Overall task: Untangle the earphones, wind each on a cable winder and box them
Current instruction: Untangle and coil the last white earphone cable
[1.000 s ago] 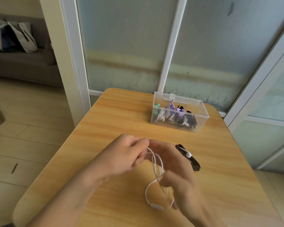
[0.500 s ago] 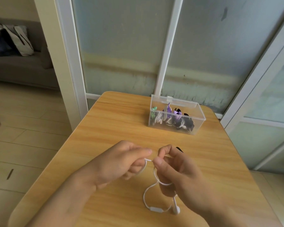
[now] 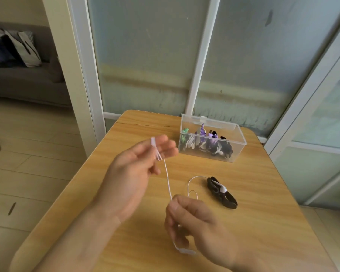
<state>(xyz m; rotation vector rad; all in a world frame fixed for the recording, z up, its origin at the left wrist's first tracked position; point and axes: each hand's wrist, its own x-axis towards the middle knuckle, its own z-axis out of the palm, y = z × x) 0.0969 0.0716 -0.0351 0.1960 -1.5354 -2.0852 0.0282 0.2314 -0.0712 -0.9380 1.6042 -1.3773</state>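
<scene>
Wooden table (image 3: 263, 222), both hands pinching white earphone cable (image 3: 167, 177), left hand (image 3: 139, 167), right hand (image 3: 194, 218)

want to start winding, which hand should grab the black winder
Right, probably. The winder lies just beyond the right hand; the left hand pinches the cable farther away.

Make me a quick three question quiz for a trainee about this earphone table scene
1. True or false: the clear box is empty.
2. Which hand holds the white cable higher? A left hand B right hand
3. The white earbud lies on the black ____.

Key: 1 false, wound earphones sit inside; 2 A; 3 winder.
</scene>
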